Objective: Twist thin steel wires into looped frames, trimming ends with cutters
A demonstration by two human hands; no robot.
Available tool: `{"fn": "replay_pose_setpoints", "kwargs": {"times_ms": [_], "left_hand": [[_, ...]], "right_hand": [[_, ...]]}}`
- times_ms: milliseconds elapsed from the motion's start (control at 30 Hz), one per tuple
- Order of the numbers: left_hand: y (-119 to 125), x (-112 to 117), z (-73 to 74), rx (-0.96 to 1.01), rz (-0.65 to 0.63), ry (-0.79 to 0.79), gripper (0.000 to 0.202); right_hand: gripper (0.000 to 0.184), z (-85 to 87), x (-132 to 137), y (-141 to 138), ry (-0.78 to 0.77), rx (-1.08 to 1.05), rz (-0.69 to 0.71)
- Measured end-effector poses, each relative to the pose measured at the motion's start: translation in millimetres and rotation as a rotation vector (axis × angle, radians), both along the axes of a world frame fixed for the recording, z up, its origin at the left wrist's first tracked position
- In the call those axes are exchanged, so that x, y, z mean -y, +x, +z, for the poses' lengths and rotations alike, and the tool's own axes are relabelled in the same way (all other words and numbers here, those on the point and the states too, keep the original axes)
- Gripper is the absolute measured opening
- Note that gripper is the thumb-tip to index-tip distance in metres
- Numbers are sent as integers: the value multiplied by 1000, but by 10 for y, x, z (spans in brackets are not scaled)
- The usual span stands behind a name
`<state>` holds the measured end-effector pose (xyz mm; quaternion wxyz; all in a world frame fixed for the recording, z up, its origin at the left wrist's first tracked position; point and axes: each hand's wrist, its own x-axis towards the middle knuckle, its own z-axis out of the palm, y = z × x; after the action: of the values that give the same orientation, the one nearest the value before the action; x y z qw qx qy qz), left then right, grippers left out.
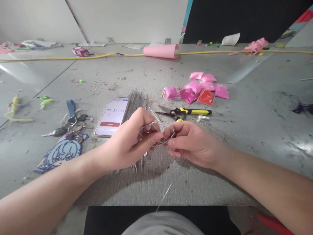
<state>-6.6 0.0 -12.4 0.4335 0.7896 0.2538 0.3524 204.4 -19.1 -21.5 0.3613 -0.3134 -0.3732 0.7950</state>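
Observation:
A twisted silvery wire (pixel 167 140) bent into a loop shape runs between my two hands over the front of the table. My left hand (pixel 133 138) is closed, thumb and fingers pinching the wire on its left part. On the right side my right hand (pixel 192 142) pinches the same wire between thumb and forefinger, the fingertips of both hands nearly meeting. Beneath and behind my left hand lies a bundle of thin straight metal wires (pixel 137 98), partly hidden. A single loose wire (pixel 165 195) sticks out near the table's front edge.
Yellow-and-black handled shears (pixel 195 112) lie just beyond my hands. Behind them are several pink packets (pixel 194 87) and a red packet (pixel 206 97). At left are a phone (pixel 112 116) showing a timer and keys (pixel 59 131). A yellow cable (pixel 97 56) crosses the back.

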Motion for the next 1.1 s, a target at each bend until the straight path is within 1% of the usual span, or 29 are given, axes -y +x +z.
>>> {"fn": "replay_pose_setpoints", "kwargs": {"times_ms": [133, 200, 233, 333, 400, 433, 500, 567, 633, 700, 767, 833, 967, 1100], "left_hand": [[-1, 17, 27, 8, 6, 9, 26], [7, 42, 46, -14, 28, -11, 24], [15, 56, 59, -25, 35, -43, 22], [60, 88, 103, 10, 44, -239, 18], [96, 84, 128, 94, 73, -407, 20], [113, 75, 137, 137, 104, -492, 21], [140, 51, 146, 208, 165, -665, 20], [161, 39, 146, 269, 194, -813, 19], [182, 51, 141, 320, 188, -918, 20], [203, 81, 131, 359, 170, -976, 21], [216, 113, 111, 382, 147, -992, 22], [215, 135, 83, 388, 123, -962, 21], [188, 145, 29, 373, 75, -768, 18], [168, 149, 16, 335, 32, -595, 16]], "right_hand": [[11, 67, 34, -13, 3, 35, 5], [12, 124, 35, 3, 12, 49, -36], [12, 155, 27, 20, 21, 62, -85], [9, 227, -19, 99, 131, 74, -228], [10, 232, -51, 152, 219, 91, -274], [10, 220, -60, 171, 256, 104, -268], [15, 177, -60, 181, 311, 178, -191], [22, 134, -35, 154, 358, 262, -121], [28, 110, 3, 104, 371, 318, -111], [21, 110, 39, 53, 378, 323, -90], [14, 123, 66, 22, 372, 301, -75], [11, 136, 83, 16, 358, 288, -70], [11, 144, 100, 39, 343, 278, -51], [15, 134, 112, 43, 308, 211, -37]]}}
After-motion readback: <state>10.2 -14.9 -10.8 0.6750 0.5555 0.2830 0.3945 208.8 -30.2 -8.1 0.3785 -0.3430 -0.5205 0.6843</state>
